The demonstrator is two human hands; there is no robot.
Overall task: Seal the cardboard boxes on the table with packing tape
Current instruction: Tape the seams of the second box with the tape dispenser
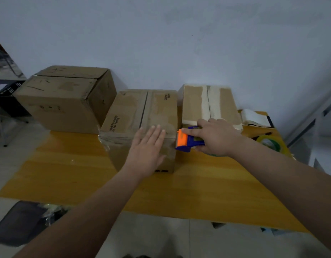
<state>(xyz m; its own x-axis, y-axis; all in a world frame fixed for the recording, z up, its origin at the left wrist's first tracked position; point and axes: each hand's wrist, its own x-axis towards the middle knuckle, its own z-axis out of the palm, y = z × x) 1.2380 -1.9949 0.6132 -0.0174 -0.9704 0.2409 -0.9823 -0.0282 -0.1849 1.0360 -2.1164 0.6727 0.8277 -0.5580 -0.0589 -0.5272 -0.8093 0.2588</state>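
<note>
Three cardboard boxes stand on the yellow wooden table [68, 175]. The middle box [135, 112] has its flaps closed, with shiny tape over its front left corner. My left hand [148, 148] lies flat with fingers spread on that box's near right top edge and front face. My right hand [215, 136] grips a blue and orange tape dispenser [187, 139], whose orange end touches the middle box's right front corner. Behind it, the right box [216, 103] carries pale tape strips along its seam. At the back left sits the large box [66, 97].
A spare roll of clear tape [270, 142] and a white folded item [255, 118] lie at the table's right end. A dark chair [19, 222] stands below the near left edge. A pale wall runs directly behind the boxes.
</note>
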